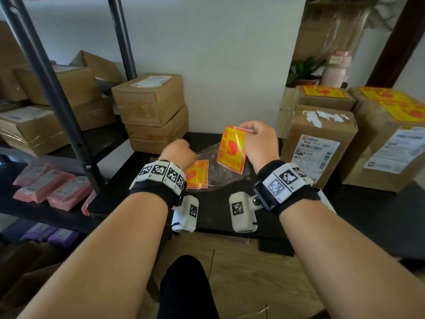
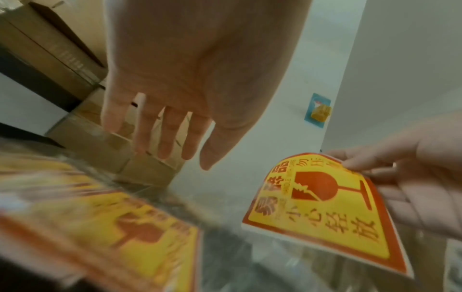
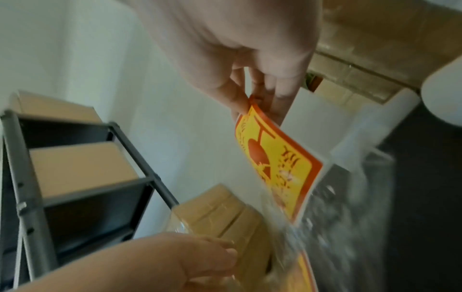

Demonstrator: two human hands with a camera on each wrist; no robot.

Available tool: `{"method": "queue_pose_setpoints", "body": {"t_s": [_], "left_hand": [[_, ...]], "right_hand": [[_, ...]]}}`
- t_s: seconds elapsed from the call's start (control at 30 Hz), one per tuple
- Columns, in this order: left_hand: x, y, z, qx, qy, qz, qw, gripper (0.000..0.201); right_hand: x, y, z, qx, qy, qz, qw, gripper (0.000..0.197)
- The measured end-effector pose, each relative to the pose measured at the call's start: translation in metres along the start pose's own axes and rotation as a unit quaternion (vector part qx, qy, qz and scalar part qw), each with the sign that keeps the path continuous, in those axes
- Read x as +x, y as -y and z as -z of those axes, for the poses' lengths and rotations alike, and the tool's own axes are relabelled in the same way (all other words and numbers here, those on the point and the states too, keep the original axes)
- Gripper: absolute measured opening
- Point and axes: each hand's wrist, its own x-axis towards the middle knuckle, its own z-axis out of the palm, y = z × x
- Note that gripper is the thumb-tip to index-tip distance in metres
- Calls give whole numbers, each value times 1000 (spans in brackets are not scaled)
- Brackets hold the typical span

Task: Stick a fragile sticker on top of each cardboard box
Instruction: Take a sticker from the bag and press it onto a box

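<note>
Black tabletop [image 1: 216, 212] against a white wall, with cardboard boxes stacked on both sides and a metal shelving rack [image 1: 57, 93] at the left. On the right, 2 boxes, one [image 1: 326, 97] at the back and a larger one [image 1: 388, 139] beside it, already wear yellow-and-red stickers on top. The taller box [image 1: 319, 139] in front of them shows only torn white label remains, and the stack of 3 boxes [image 1: 154, 111] on the left carries no fragile sticker, so, as I judge it, several remain.

The right hand [image 1: 259, 143] pinches the top edge of 1 fragile sticker [image 1: 232, 149] between thumb and fingers, holding it in the air above the table. It is yellow with an orange-red border, a broken-goblet symbol and Chinese characters, slightly curled, white backing visible at the edge. The left hand [image 2: 190, 94] hangs relaxed, fingers extended, holding nothing, above a clear plastic bag [image 1: 218, 171] with more stickers [image 1: 197, 174].
</note>
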Motion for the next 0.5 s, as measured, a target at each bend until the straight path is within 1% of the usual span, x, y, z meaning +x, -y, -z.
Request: {"method": "queue_pose_setpoints", "body": {"t_s": [0.03,0.1,0.17,0.2,0.3,0.37,0.43,0.5], "left_hand": [[-4,-9,6,-50,-17,-18,998,37],[-14,-28,16,-162,-27,-50,985,32],[-24,-46,24,-282,-12,-64,957,31],[-31,-55,26,-321,6,-65,945,30],[-51,-76,27,-374,46,-91,922,12],[-64,-84,24,-406,53,-93,908,4],[-74,-90,18,-437,60,-96,892,5],[-85,-96,13,-448,67,-106,885,6]], "right_hand": [[1,4,9,10,-10,7,1000,23],[1,11,29,14,-32,21,999,27],[0,18,49,23,-57,40,997,28],[-2,21,58,30,-65,44,996,26],[-12,23,85,54,-84,56,993,24],[-21,23,103,71,-90,67,991,24],[-29,21,119,76,-100,78,989,24],[-34,17,132,69,-108,82,988,23]]}}
